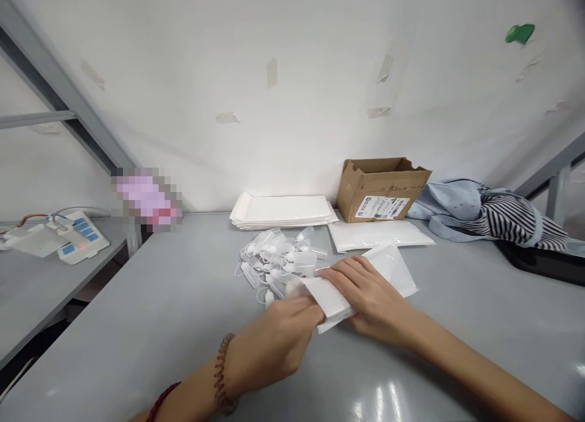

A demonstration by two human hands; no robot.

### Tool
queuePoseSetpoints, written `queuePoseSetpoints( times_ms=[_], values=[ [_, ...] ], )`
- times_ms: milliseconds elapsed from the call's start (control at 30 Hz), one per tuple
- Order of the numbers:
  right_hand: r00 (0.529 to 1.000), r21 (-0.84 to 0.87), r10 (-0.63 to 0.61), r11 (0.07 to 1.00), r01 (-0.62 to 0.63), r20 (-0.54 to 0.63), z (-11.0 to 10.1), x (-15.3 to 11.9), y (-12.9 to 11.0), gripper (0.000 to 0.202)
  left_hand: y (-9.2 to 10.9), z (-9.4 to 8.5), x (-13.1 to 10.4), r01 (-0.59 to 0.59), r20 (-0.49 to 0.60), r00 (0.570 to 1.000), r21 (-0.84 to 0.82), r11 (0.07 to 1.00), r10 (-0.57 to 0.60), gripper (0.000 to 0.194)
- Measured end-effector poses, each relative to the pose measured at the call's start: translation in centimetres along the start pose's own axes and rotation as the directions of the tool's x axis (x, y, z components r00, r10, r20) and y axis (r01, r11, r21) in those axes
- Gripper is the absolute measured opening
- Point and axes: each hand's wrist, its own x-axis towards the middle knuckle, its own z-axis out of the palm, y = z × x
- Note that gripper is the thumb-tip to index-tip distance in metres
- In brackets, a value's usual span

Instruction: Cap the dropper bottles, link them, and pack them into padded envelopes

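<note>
A white mailer envelope [393, 268] lies slantwise between my two hands above the grey table. My right hand [368, 297] grips its middle from above, fingers wrapped over the top face. At the envelope's near left end, my left hand [278, 336] is closed, with its fingertips tucked in at the edge. What those fingertips hold, if anything, is hidden by the envelope. Just beyond my left hand is a loose pile of small translucent plastic pieces [278, 257], many with a thin loop.
Behind the pile lies a stack of white envelopes [283, 210]. Another white envelope [381, 234] sits before an open cardboard box [384, 190]. Light-blue and striped cloth [512, 218] rests on a black tray [543, 260] at right. A white device [82, 238] stands on the left table.
</note>
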Motion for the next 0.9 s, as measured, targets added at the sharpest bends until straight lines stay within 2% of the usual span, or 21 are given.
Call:
queuePoseSetpoints(
  times_ms=[67, 133, 167, 233, 267, 333, 433, 500, 567, 633, 733, 800, 833, 900],
  values=[
    [1.000, -0.032, 0.021, 0.999, -0.022, -0.021, -0.2, 0.0, 0.8, 0.052, -0.3, -1.0, -0.1, 0.050, -0.171, 0.984, 0.001, 0.999, -0.049, 0.024],
    [0.997, -0.070, 0.068, 0.995, -0.071, -0.039, -0.4, -0.1, 1.8, 0.053, -0.7, -2.2, -0.3, 0.175, -0.328, 0.930, -0.002, 0.985, -0.166, 0.022],
    [0.994, -0.092, 0.099, 0.990, -0.103, -0.043, -0.5, -0.2, 2.2, 0.053, -1.0, -2.8, -0.4, 0.277, -0.354, 0.899, 0.000, 0.961, -0.259, 0.022],
    [0.987, -0.130, 0.157, 0.978, -0.161, -0.040, -0.6, -0.3, 2.9, 0.053, -1.6, -3.8, -0.7, 0.496, -0.326, 0.829, 0.050, 0.867, -0.455, 0.017],
    [0.984, -0.144, 0.176, 0.973, -0.180, -0.037, -0.7, -0.4, 3.1, 0.054, -1.9, -4.0, -0.9, 0.563, -0.269, 0.808, 0.091, 0.822, -0.524, 0.016],
    [0.981, -0.158, 0.193, 0.968, -0.196, -0.030, -0.7, -0.4, 3.3, 0.054, -2.3, -4.2, -1.2, 0.639, -0.144, 0.769, 0.173, 0.750, -0.622, 0.016],
    [0.983, -0.158, 0.185, 0.970, -0.185, -0.017, -0.5, -0.4, 2.9, 0.054, -2.6, -3.6, -1.4, 0.661, 0.006, 0.727, 0.263, 0.703, -0.686, 0.012],
    [0.985, -0.153, 0.172, 0.973, -0.171, -0.008, -0.5, -0.3, 2.6, 0.054, -2.5, -3.3, -1.5, 0.654, 0.050, 0.717, 0.297, 0.696, -0.696, 0.003],
    [0.986, -0.146, 0.165, 0.976, -0.163, -0.001, -0.5, -0.3, 2.4, 0.054, -2.4, -3.2, -1.6, 0.645, 0.075, 0.719, 0.296, 0.704, -0.691, 0.006],
    [0.987, -0.141, 0.162, 0.977, -0.161, -0.003, -0.5, -0.3, 2.4, 0.053, -2.1, -3.7, -1.7, 0.633, 0.137, 0.732, 0.226, 0.740, -0.668, 0.009],
    [0.988, -0.128, 0.154, 0.980, -0.153, -0.002, -0.6, -0.3, 2.4, 0.054, -1.4, -4.9, -1.7, 0.643, 0.266, 0.746, -0.046, 0.765, -0.611, 0.016],
    [0.988, -0.111, 0.152, 0.982, -0.150, 0.013, -0.5, -0.3, 2.2, 0.054, -1.0, -5.6, -1.5, 0.669, 0.335, 0.740, -0.276, 0.690, -0.583, 0.027],
    [0.988, -0.101, 0.150, 0.984, -0.147, 0.022, -0.5, -0.3, 2.1, 0.054, -0.8, -5.7, -1.3, 0.664, 0.341, 0.748, -0.383, 0.642, -0.570, 0.034],
    [0.990, -0.080, 0.138, 0.988, -0.135, 0.035, -0.3, -0.3, 1.8, 0.055, -0.5, -5.7, -0.9, 0.590, 0.273, 0.794, -0.563, 0.579, -0.544, 0.045]
  ],
)
